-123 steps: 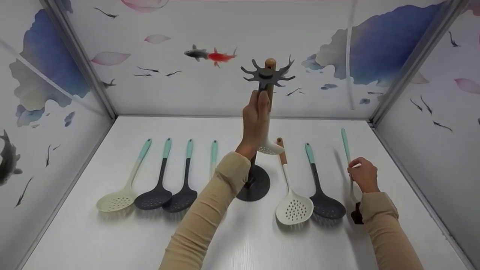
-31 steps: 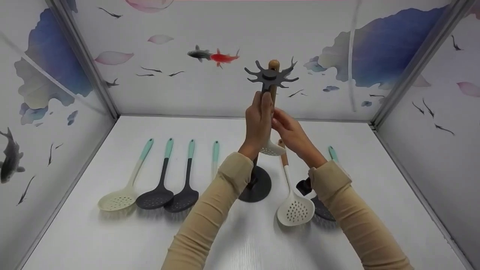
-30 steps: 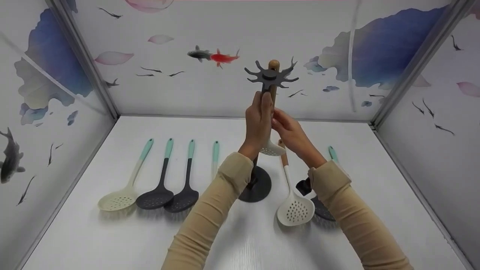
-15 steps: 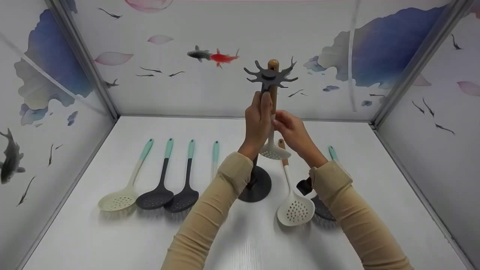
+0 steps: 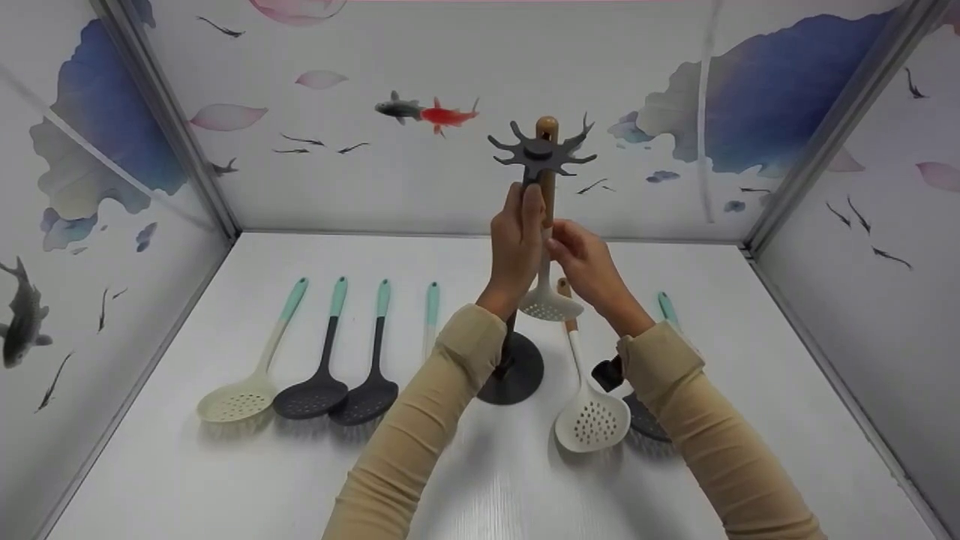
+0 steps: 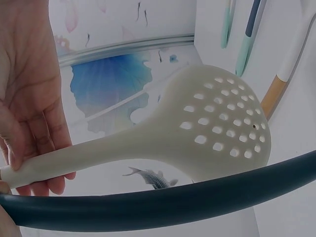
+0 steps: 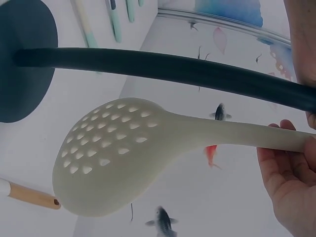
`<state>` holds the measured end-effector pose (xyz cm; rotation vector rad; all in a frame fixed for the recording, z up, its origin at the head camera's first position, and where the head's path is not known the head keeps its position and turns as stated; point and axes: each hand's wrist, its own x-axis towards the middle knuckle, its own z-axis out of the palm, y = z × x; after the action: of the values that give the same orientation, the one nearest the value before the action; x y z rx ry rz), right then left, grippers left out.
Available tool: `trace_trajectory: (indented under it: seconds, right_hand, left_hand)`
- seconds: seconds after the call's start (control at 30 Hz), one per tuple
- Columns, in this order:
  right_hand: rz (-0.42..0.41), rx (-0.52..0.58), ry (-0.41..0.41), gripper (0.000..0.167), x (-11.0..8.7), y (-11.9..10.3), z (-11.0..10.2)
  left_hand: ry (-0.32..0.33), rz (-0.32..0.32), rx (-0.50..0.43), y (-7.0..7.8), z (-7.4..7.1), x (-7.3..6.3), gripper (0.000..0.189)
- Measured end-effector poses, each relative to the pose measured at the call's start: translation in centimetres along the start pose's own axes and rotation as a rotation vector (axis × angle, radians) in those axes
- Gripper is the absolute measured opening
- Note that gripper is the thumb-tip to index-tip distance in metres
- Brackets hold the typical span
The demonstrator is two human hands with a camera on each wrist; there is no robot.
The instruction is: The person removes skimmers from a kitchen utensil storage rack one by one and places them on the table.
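Observation:
My left hand [image 5: 516, 244] grips the dark pole [image 7: 148, 66] of a utensil stand, just below its several-armed top [image 5: 538, 150]. A white skimmer [image 5: 551, 304] with a wooden handle [image 5: 548, 199] stands head down beside the pole. Its handle's end overlaps the stand's arms in the head view. My right hand [image 5: 589, 262] pinches the skimmer's white stem below the wood. In the left wrist view the right fingers [image 6: 42, 133] lie around that stem, and the perforated bowl hangs off to the right. The stand's round black base [image 5: 517, 371] sits on the white table.
Left lie a cream skimmer [image 5: 236, 405], two dark skimmers [image 5: 311, 397] and a turquoise handle [image 5: 432, 300]. Right are a white skimmer with wooden handle [image 5: 592, 420], a dark skimmer [image 5: 645, 416] partly under my sleeve, and another turquoise handle [image 5: 666, 306]. Printed walls enclose the table.
My right hand has left the turquoise-handled utensil on the right, which now lies farther left, and pinches the white skimmer. The skimmer's bowl has come slightly lower. My left hand keeps its grip.

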<state>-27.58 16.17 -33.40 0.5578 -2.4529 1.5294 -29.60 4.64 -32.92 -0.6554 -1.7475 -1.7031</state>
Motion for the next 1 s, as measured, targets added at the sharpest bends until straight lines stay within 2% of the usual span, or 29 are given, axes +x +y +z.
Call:
trace_trajectory:
  seconds: [0.43, 0.73, 0.9, 1.0]
  right_hand:
    - [0.007, -0.011, 0.032, 0.03, 0.2, 0.0, -0.2]
    - [0.052, 0.018, 0.071, 0.029, 0.1, 0.1, -0.8]
    - [0.073, 0.047, 0.108, 0.028, -0.2, 0.8, -1.8]
    - [0.085, 0.023, 0.124, 0.027, -0.6, 1.4, -2.5]
  left_hand:
    - [0.014, -0.033, 0.039, 0.1, 0.0, 0.0, 0.071]
    - [0.0, -0.03, -0.018, 0.0, 0.0, 0.0, 0.066]
    - [-0.006, -0.017, -0.025, 0.0, 0.0, 0.0, 0.065]
    - [-0.015, -0.015, -0.038, 0.0, 0.0, 0.0, 0.064]
